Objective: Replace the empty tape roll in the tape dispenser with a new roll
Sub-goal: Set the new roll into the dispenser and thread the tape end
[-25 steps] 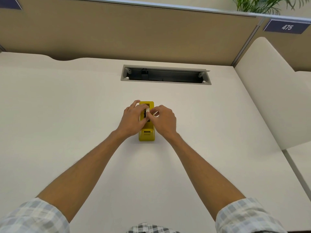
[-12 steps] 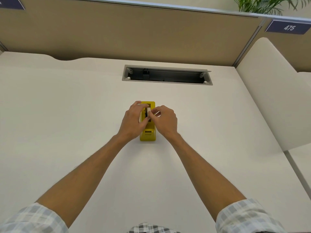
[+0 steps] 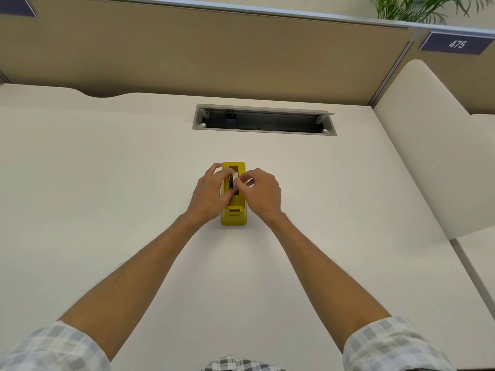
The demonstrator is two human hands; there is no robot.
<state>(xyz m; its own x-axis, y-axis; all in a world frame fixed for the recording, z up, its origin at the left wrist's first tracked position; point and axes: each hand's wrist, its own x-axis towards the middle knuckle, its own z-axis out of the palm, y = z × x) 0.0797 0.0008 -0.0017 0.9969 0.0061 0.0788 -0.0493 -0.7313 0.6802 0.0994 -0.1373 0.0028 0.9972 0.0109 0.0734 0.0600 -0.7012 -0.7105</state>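
- Nearest us, two rolled-up sleeves (image 3: 396, 346) in soft grey-and-white check frame the near edge of the tabletop (image 3: 107, 183), a smooth, matt cream surface.
- Our bare forearms run forward and meet around the middle of the tabletop, well clear of every edge.
- There stands the tape dispenser (image 3: 233, 210), a glossy yellow plastic block with rounded corners, long axis pointing away from us, a ribbed step on its near end and a dark slot along its top.
- Our left hand (image 3: 211, 195) curls around the dispenser's left side, fingers closed against it, thumb reaching over the slot.
- Our right hand (image 3: 263, 195) is pinched shut, thumb and forefinger closed on the tape roll (image 3: 235, 180), a small pale ring on a black hub sitting in the slot; how deep it sits we cannot tell.
- Compared with half a second ago, the hands and dispenser sit in much the same place; the fingertips have drawn closer over the roll.
- Beyond lies a rectangular grey metal cable tray (image 3: 263, 121) recessed near the far edge.
- Behind it rises a tan fabric partition (image 3: 214, 54).
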